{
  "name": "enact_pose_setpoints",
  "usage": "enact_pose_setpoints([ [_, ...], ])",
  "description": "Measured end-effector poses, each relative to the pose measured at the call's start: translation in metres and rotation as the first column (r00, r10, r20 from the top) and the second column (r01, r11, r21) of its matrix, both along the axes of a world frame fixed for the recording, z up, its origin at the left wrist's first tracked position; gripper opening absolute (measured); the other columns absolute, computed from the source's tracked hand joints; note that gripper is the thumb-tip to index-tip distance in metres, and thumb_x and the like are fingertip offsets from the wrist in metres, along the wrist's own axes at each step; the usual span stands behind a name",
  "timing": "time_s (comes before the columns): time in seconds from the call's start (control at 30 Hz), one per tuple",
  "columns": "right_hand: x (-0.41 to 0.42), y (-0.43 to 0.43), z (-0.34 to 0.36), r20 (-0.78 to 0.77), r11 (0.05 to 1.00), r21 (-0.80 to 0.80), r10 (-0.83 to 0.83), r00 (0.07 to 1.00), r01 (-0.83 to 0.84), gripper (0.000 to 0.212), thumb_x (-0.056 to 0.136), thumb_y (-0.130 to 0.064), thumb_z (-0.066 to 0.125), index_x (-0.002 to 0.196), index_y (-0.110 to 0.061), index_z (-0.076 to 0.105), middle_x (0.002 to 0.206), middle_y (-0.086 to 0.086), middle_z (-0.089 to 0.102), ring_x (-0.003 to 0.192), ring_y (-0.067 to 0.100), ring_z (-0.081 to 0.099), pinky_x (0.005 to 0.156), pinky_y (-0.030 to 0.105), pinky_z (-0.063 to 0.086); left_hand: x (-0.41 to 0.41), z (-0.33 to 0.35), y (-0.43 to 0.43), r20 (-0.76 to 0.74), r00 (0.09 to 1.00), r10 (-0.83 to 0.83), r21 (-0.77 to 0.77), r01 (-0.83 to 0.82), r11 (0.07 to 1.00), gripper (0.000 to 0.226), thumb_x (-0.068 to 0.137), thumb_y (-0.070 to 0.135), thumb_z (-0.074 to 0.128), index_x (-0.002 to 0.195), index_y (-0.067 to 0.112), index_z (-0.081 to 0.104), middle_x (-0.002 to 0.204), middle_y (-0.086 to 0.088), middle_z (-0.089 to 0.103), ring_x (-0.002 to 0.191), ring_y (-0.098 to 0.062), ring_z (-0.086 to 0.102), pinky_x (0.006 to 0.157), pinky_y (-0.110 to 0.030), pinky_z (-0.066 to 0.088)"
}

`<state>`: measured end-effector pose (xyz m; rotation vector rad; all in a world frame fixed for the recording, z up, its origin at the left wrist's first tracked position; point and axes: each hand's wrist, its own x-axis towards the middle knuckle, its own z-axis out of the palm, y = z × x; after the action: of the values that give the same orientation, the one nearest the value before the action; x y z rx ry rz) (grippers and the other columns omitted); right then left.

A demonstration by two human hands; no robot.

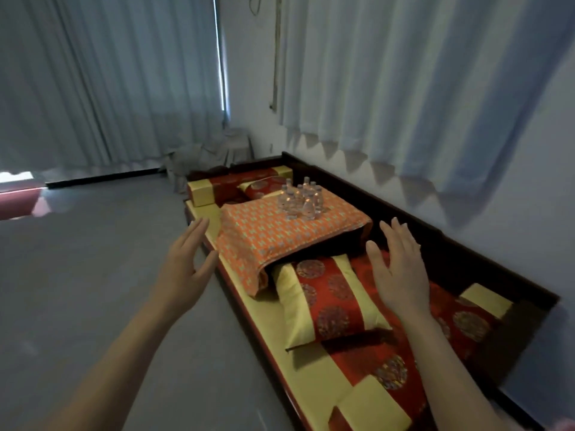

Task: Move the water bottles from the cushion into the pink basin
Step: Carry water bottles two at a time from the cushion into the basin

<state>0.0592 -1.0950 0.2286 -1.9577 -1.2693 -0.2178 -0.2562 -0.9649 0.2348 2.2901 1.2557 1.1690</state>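
Bottles: water bottles [300, 199] stand upright in a tight cluster on the far half of the orange cushion [273, 241]; none in a hand.
Why there: cushion top is flat & sits higher than the rest of the bed [236, 293], so they stay upright. They're packed close, some touching, so one knock could tip several (my guess).
Cushion: lies across the bed, near edge overlapping a red-and-yellow pillow [329, 300].
Basin: pink basin not clearly in view. Pinkish sliver at btm-right corner, too little to tell.
L hand: left hand [186, 269] has fingers straight & spread, palm turned inward. Holds nothing, touches nothing; it is over the bed's floor-side edge, beside the cushion.
R hand: right hand [401, 272] shows its back to cam, fingers straight & slightly fanned, empty. Above the pillow, near the cushion's front corner, apart from the bottles.
Why held so: both hands are raised either side of the cushion, short of the bottles. Reads as reach setup, prob. one bottle per hand.
Stage: start, no grasp yet.
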Motion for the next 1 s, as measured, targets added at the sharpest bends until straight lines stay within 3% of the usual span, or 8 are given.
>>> enact_pose_setpoints([
  [0.23,-0.052,0.097,-0.021,-0.014,0.997,-0.057,0.041,0.999,-0.042,0.057,0.097,-0.051,0.040,0.146,-0.022,0.038,0.158,-0.002,0.026,0.147,0.012,0.015,0.120,0.045,0.018,-0.064,-0.011,0.095,-0.035,0.997,0.071,-0.045,-0.072,0.996,0.061,0.087,0.008,0.064,0.143,0.009,0.040,0.149,-0.010,0.041,0.139,-0.024,0.036,0.108,-0.032,0.026],
  [0.47,-0.036,0.195,-0.036,0.039,0.995,-0.101,0.023,0.999,-0.019,0.069,0.085,-0.039,0.066,0.145,-0.023,0.036,0.157,-0.001,0.028,0.145,0.016,0.020,0.116,0.048,0.027,-0.079,-0.028,0.198,-0.092,0.992,0.092,-0.078,-0.099,0.992,0.067,0.085,0.011,0.067,0.145,0.010,0.038,0.148,-0.010,0.043,0.135,-0.025,0.040,0.108,-0.039,0.032],
  [0.67,-0.002,0.301,-0.063,-0.005,0.984,-0.175,-0.018,1.000,0.017,0.074,0.083,-0.040,0.068,0.146,-0.021,0.035,0.158,0.001,0.027,0.145,0.019,0.023,0.115,0.046,0.029,-0.061,-0.039,0.321,-0.134,0.986,0.095,-0.117,-0.111,0.987,0.069,0.085,0.014,0.068,0.146,0.012,0.035,0.147,-0.011,0.044,0.135,-0.026,0.040,0.107,-0.041,0.034],
  [0.87,0.017,0.408,-0.089,-0.092,0.966,-0.255,-0.056,0.994,0.031,0.075,0.083,-0.044,0.067,0.146,-0.018,0.036,0.157,0.004,0.030,0.145,0.022,0.023,0.113,0.042,0.027,-0.029,-0.052,0.433,-0.092,0.994,0.062,-0.160,-0.077,0.984,0.067,0.085,0.015,0.068,0.144,0.012,0.037,0.145,-0.011,0.046,0.131,-0.027,0.043,0.100,-0.031,0.030],
  [1.0,0.017,0.467,-0.108,-0.147,0.956,-0.292,-0.050,0.988,0.005,0.070,0.084,-0.034,0.069,0.145,-0.015,0.038,0.154,0.007,0.034,0.142,0.026,0.027,0.111,0.042,0.029,-0.007,-0.069,0.495,-0.038,0.999,0.029,-0.290,-0.039,0.956,0.062,0.089,0.020,0.063,0.145,0.016,0.036,0.145,-0.006,0.046,0.130,-0.021,0.046,0.105,-0.037,0.036],
])
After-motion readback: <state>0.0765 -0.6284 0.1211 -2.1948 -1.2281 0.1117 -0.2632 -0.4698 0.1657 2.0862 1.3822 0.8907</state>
